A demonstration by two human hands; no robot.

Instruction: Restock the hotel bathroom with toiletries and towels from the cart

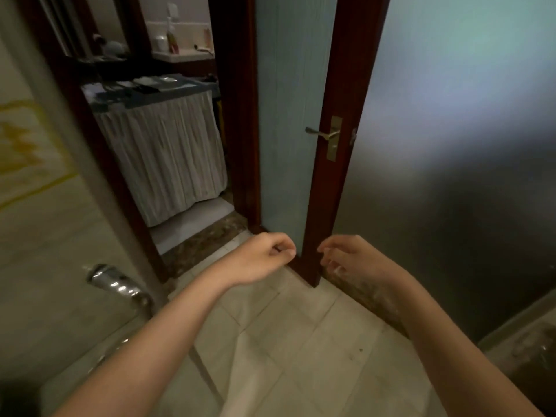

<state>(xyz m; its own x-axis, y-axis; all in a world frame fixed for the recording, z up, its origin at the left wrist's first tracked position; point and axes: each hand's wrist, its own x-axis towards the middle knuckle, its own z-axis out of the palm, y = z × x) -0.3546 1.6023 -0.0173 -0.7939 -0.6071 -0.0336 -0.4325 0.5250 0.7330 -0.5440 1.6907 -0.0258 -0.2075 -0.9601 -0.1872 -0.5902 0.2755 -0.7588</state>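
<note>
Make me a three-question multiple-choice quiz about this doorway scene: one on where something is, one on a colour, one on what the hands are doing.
1. Where is the cart?
A. Beyond the open doorway
B. Behind the person
C. Inside a bathtub

2. What colour is the door handle?
A. Black
B. Brass
C. Red

3. What do the hands hold?
A. A towel
B. A bottle
C. Nothing

Answers: 1 A, the skirted cart stands past the threshold. 2 B, the lever looks brass-gold. 3 C, the left hand and right hand are loosely curled and empty.
</note>
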